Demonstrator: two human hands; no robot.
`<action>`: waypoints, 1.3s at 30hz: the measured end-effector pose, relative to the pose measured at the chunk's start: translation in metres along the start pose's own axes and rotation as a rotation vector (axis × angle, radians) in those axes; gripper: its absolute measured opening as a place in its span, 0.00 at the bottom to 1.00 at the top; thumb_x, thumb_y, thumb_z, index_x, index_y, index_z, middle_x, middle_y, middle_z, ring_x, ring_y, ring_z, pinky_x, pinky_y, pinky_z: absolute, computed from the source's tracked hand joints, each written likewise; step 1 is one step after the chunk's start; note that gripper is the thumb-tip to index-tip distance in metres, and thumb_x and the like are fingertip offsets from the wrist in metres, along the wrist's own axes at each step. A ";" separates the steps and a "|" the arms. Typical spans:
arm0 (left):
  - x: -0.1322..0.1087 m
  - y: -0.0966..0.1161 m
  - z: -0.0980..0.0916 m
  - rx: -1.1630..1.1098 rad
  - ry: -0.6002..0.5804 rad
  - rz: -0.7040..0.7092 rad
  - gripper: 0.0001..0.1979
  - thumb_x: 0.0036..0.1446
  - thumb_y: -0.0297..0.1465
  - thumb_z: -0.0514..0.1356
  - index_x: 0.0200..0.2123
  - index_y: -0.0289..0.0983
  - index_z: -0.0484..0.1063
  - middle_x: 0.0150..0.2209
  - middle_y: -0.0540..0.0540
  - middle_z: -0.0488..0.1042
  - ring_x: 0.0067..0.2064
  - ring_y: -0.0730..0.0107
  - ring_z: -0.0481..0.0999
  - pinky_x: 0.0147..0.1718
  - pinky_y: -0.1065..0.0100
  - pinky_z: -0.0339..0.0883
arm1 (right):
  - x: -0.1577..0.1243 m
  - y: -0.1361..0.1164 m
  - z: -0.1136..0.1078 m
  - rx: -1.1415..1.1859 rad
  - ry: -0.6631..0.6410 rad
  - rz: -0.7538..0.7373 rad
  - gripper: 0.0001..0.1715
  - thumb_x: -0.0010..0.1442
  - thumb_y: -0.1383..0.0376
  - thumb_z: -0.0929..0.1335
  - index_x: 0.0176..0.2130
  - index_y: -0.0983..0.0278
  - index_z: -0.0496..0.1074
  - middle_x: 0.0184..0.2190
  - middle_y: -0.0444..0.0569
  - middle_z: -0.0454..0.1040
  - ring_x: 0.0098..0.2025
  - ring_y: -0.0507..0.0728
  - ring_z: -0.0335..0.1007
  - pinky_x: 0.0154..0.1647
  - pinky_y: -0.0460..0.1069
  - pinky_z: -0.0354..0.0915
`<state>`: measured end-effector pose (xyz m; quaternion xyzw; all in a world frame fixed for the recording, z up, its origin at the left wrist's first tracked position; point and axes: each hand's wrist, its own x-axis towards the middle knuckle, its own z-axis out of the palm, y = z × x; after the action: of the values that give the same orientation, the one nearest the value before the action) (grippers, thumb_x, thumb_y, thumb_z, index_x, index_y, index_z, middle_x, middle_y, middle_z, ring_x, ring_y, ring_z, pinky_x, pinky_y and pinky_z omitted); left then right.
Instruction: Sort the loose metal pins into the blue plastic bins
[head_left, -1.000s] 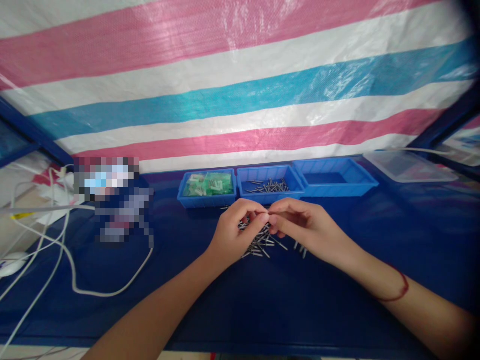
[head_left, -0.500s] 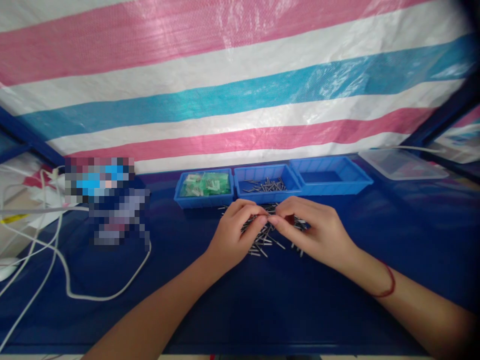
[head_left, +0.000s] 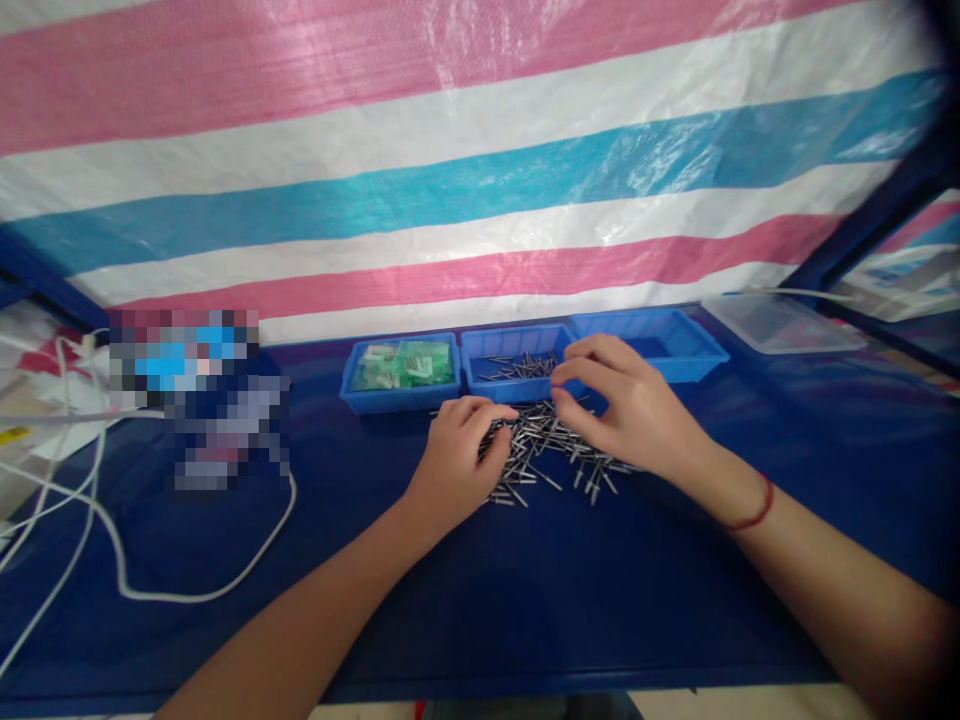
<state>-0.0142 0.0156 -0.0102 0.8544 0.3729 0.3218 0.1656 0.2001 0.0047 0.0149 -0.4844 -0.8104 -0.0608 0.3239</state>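
Note:
A loose pile of blind rivets (head_left: 536,430), thin metal pins with thicker ends, lies on the dark blue tabletop (head_left: 480,590). At the pile's left edge rests my left hand (head_left: 465,450), its thumb and forefinger apart over the rivets; nothing shows between them. My right hand (head_left: 622,400) hovers over the right part of the pile, in front of the middle blue bin (head_left: 499,388), fingers bent and spread from the thumb. I see nothing in it. More rivets (head_left: 529,365) lie inside that bin, partly hidden by my right fingers.
The left blue bin (head_left: 401,400) holds green-and-clear plastic packets (head_left: 405,365). A longer blue bin (head_left: 675,350) stands on the right, beside a clear plastic lid (head_left: 784,325). White cables (head_left: 172,598) loop across the left side. A striped sheet (head_left: 450,220) hangs behind.
My hands, which met fingertip to fingertip over the pile, have come apart. The right one has risen toward the middle bin and spread its fingers. The view has shifted slightly.

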 end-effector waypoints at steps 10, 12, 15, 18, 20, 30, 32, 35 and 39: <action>0.000 -0.001 0.005 0.020 -0.013 -0.010 0.09 0.60 0.27 0.55 0.42 0.40 0.73 0.41 0.45 0.74 0.47 0.61 0.69 0.48 0.60 0.61 | -0.012 -0.026 0.001 -0.198 -0.475 -0.097 0.08 0.57 0.67 0.64 0.28 0.64 0.71 0.29 0.50 0.72 0.33 0.55 0.67 0.35 0.50 0.59; 0.000 -0.001 0.005 0.024 -0.017 -0.016 0.09 0.59 0.27 0.55 0.41 0.40 0.74 0.41 0.45 0.74 0.47 0.61 0.69 0.48 0.60 0.61 | -0.013 -0.028 0.003 -0.232 -0.478 -0.099 0.08 0.57 0.68 0.64 0.30 0.65 0.72 0.30 0.51 0.73 0.34 0.56 0.67 0.34 0.49 0.59; 0.000 -0.001 0.005 0.031 -0.022 -0.020 0.09 0.60 0.28 0.55 0.42 0.40 0.74 0.41 0.46 0.74 0.47 0.62 0.69 0.47 0.60 0.61 | -0.015 -0.030 0.004 -0.257 -0.462 -0.096 0.08 0.59 0.68 0.64 0.31 0.64 0.72 0.31 0.51 0.73 0.35 0.56 0.68 0.33 0.49 0.59; -0.001 -0.001 0.006 0.039 -0.034 -0.021 0.10 0.60 0.28 0.55 0.42 0.40 0.74 0.41 0.45 0.74 0.47 0.61 0.69 0.47 0.60 0.61 | -0.015 -0.030 0.005 -0.279 -0.461 -0.070 0.08 0.60 0.66 0.63 0.30 0.64 0.71 0.31 0.50 0.73 0.35 0.57 0.69 0.31 0.49 0.59; -0.002 -0.002 0.006 0.042 -0.044 -0.016 0.10 0.60 0.28 0.55 0.42 0.40 0.74 0.42 0.45 0.74 0.47 0.61 0.69 0.47 0.60 0.61 | -0.016 -0.029 0.005 -0.278 -0.469 -0.050 0.09 0.60 0.66 0.63 0.30 0.64 0.70 0.31 0.50 0.73 0.34 0.56 0.70 0.31 0.49 0.59; -0.004 -0.003 0.008 0.042 -0.044 -0.005 0.09 0.60 0.28 0.55 0.41 0.41 0.75 0.41 0.46 0.74 0.47 0.62 0.69 0.47 0.60 0.62 | -0.017 -0.023 0.003 -0.159 -0.535 -0.002 0.08 0.59 0.69 0.63 0.32 0.63 0.71 0.32 0.49 0.73 0.33 0.55 0.70 0.30 0.48 0.60; -0.003 -0.004 0.008 0.025 -0.034 0.005 0.09 0.60 0.28 0.56 0.41 0.41 0.75 0.41 0.46 0.74 0.46 0.62 0.70 0.47 0.60 0.62 | -0.015 -0.025 0.000 -0.091 -0.527 0.008 0.08 0.59 0.69 0.63 0.30 0.63 0.70 0.31 0.49 0.72 0.34 0.55 0.69 0.32 0.48 0.60; -0.002 -0.002 0.007 -0.053 -0.007 0.055 0.09 0.59 0.27 0.56 0.41 0.39 0.74 0.40 0.45 0.75 0.45 0.63 0.71 0.47 0.62 0.63 | -0.011 -0.029 -0.006 0.085 -0.460 0.050 0.07 0.60 0.69 0.62 0.31 0.63 0.68 0.30 0.48 0.70 0.33 0.54 0.67 0.35 0.49 0.61; -0.002 0.004 0.004 -0.188 0.031 0.087 0.09 0.59 0.28 0.57 0.42 0.38 0.72 0.38 0.46 0.77 0.42 0.66 0.74 0.46 0.64 0.65 | -0.009 -0.033 -0.008 0.314 -0.330 0.170 0.08 0.64 0.66 0.60 0.34 0.63 0.66 0.29 0.46 0.68 0.29 0.52 0.64 0.31 0.47 0.60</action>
<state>-0.0103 0.0115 -0.0120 0.8453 0.3062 0.3755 0.2252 0.1795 -0.0225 0.0232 -0.4981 -0.8081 0.1733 0.2625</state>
